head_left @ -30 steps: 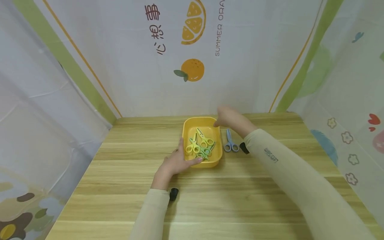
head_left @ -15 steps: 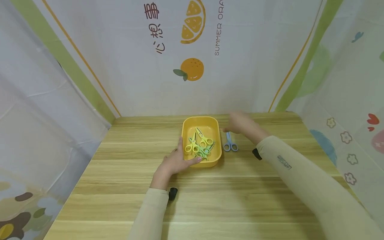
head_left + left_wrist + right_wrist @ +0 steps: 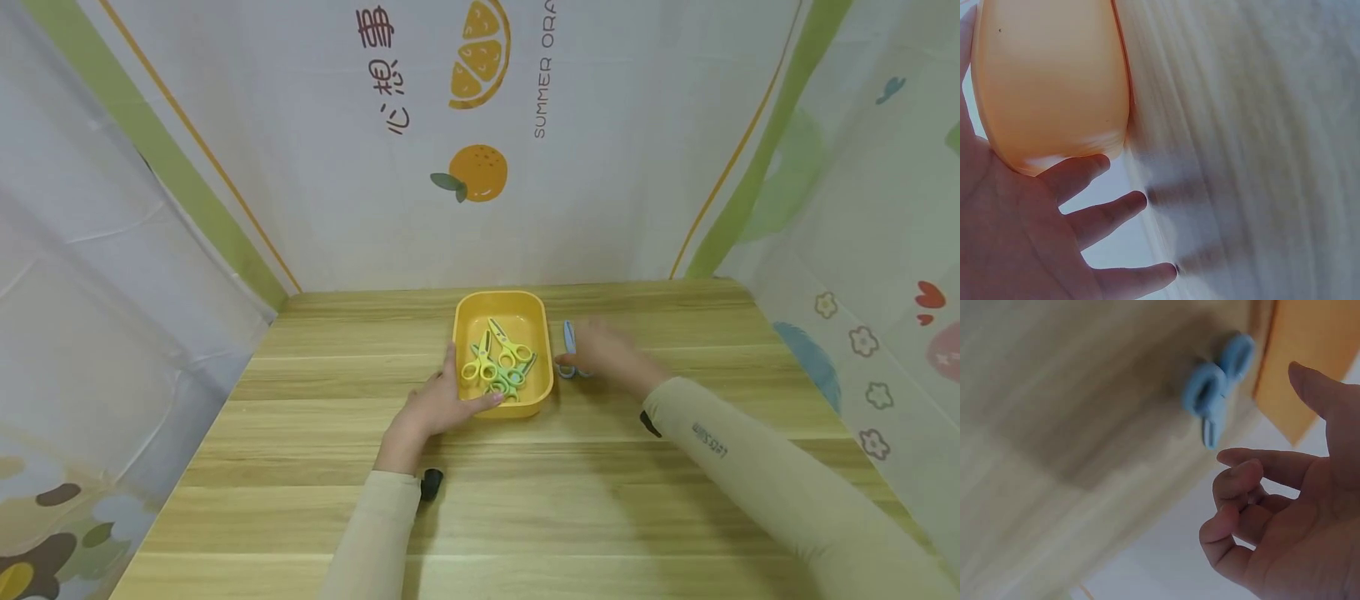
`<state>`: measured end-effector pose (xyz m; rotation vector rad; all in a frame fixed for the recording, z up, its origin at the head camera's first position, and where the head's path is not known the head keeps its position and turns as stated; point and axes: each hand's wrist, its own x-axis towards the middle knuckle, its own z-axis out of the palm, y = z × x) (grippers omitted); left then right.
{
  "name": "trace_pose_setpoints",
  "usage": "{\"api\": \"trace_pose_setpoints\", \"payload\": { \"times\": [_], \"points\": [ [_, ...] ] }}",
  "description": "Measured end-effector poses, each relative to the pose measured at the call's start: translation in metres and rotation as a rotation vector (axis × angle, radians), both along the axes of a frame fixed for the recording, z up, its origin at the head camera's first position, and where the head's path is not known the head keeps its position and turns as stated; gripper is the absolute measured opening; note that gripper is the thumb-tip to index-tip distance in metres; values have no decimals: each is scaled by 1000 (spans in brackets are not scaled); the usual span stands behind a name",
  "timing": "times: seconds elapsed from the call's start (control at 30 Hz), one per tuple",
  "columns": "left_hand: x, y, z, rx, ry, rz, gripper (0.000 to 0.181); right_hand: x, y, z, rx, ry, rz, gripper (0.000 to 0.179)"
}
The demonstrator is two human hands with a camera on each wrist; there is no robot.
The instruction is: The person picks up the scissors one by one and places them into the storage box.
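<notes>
My left hand [image 3: 427, 410] rests spread at the near left corner of a yellow plastic box [image 3: 501, 294]. Its thumb lies across the near rim, and in the left wrist view the index finger touches the box wall [image 3: 1054, 75] while the other fingers reach to the table. Inside lie two pairs of yellow scissors [image 3: 481, 363] and some green scissors [image 3: 508, 377], overlapping. Right of the box is a blue pair of scissors [image 3: 569, 336] on the table. My right hand [image 3: 611, 354], blurred, hovers over its handles, holding nothing, fingers loosely bent and thumb apart.
The wooden table [image 3: 315, 467] runs back to a white curtain [image 3: 360, 217] with orange prints. More printed curtain [image 3: 840, 250] hangs along the right side. Both forearms wear cream sleeves, with a black strap piece [image 3: 431, 484] at the left wrist.
My right hand has moved from the far right corner of the box, right and then toward me, over the blue scissors' handles. My left hand has stayed at the box.
</notes>
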<state>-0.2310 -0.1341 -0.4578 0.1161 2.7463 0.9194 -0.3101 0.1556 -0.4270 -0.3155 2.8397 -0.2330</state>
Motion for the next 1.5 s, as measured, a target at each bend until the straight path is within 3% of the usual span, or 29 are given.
{"api": "trace_pose_setpoints", "payload": {
  "times": [0.27,0.8,1.17,1.5],
  "points": [
    [-1,0,0,-6,-4,-2,136,8,3,-17,38,51,35,58],
    [0,0,1,-5,-15,-3,135,13,7,-28,46,72,40,63],
    [1,2,3,9,-17,-1,133,11,6,-30,67,54,55,63],
    [3,1,1,43,-23,-6,132,14,-5,-28,108,-6,73,52]
  ]
}}
